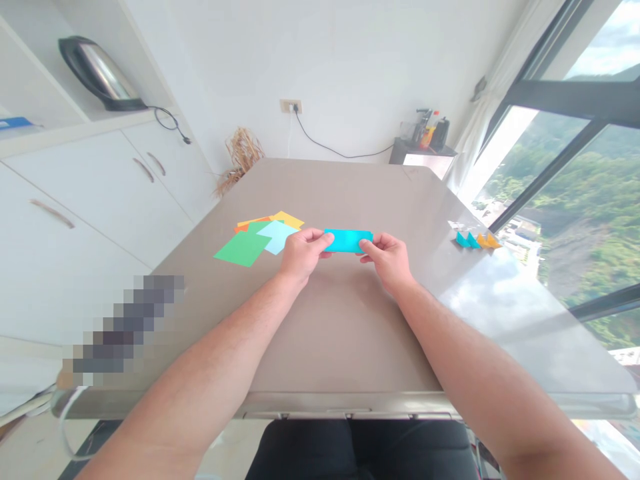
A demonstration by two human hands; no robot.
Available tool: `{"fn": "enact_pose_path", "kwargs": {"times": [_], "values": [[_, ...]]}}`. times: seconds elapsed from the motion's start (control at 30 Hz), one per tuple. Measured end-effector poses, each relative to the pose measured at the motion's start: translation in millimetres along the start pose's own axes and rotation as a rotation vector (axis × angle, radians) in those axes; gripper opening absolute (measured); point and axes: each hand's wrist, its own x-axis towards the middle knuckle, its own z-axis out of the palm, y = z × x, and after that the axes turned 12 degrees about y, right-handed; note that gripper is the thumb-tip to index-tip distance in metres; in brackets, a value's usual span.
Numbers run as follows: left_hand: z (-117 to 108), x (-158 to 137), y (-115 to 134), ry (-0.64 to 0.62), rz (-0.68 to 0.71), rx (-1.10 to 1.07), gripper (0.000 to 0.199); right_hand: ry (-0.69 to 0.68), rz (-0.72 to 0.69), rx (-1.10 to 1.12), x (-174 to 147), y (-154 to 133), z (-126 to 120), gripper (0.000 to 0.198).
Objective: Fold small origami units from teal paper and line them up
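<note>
A bright blue sheet of paper (349, 241), folded to a narrow rectangle, is held level above the table between both hands. My left hand (303, 253) pinches its left end, thumb on top and fingers beneath. At the right end, my right hand (388, 257) grips it the same way. Just left of my left hand lie loose paper sheets: a green sheet (243, 248), a pale blue sheet (278, 235) and several yellow and orange ones. Small folded paper shapes (477, 241), blue and orange, stand in a row at the table's right side.
The brown table (345, 333) reaches from my lap toward the wall. A pixelated dark object (125, 327) lies at its left edge. An electric kettle (103, 73) sits on the left shelf. Bottles (430, 133) stand on a small cabinet beyond; windows line the right side.
</note>
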Motion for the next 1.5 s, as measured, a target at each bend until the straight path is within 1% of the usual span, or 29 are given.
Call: {"fn": "enact_pose_path", "kwargs": {"times": [0.17, 0.3, 0.37, 0.4, 0.43, 0.5, 0.63, 0.67, 0.77, 0.87, 0.97, 1.07, 1.23, 1.3, 1.43, 1.5], "values": [[1, 2, -4, 0.001, 0.04, 0.011, 0.03, -0.003, -0.006, -0.001, 0, 0, 0, 0.025], [1, 6, -7, 0.025, 0.066, 0.035, 0.027, -0.073, -0.015, -0.026, 5, 4, -1, 0.027], [1, 7, -7, 0.016, 0.07, 0.056, 0.025, -0.059, -0.027, -0.02, 8, 5, -3, 0.023], [1, 8, -8, 0.002, 0.075, 0.068, 0.024, -0.038, -0.042, -0.004, 9, 4, -4, 0.026], [0, 8, -8, -0.016, 0.082, 0.08, 0.024, -0.027, -0.059, 0.014, 10, 3, -6, 0.032], [0, 7, -8, -0.075, 0.096, 0.119, 0.023, -0.066, -0.079, 0.006, 10, -3, -10, 0.041], [-1, 1, -7, -0.239, 0.132, 0.239, 0.021, -0.287, -0.057, -0.2, 5, -18, -16, 0.027], [-1, -1, -6, -0.274, 0.14, 0.263, 0.022, -0.322, -0.047, -0.258, 4, -21, -16, 0.024], [-1, -5, -4, -0.349, 0.149, 0.303, 0.022, -0.355, -0.056, -0.382, 0, -24, -15, 0.019], [-1, -6, -2, -0.379, 0.152, 0.323, 0.022, -0.371, -0.105, -0.434, -2, -24, -13, 0.018], [0, -6, -2, -0.371, 0.147, 0.315, 0.02, -0.358, -0.109, -0.42, -3, -22, -11, 0.018], [2, -6, -4, -0.337, 0.132, 0.256, 0.021, -0.295, -0.067, -0.352, -4, -19, -7, 0.02], [7, -8, -6, -0.317, 0.03, 0.102, 0.026, -0.177, -0.04, -0.198, -4, -11, -1, 0.02], [8, -9, -6, -0.287, 0.003, 0.068, 0.025, -0.147, -0.024, -0.15, -3, -9, 1, 0.019], [9, -7, -8, -0.201, 0.009, 0.032, 0.027, -0.117, -0.02, -0.1, -2, -5, 4, 0.019], [9, -6, -9, -0.181, 0.003, 0.022, 0.028, -0.11, -0.027, -0.093, -1, -3, 4, 0.02]]}}
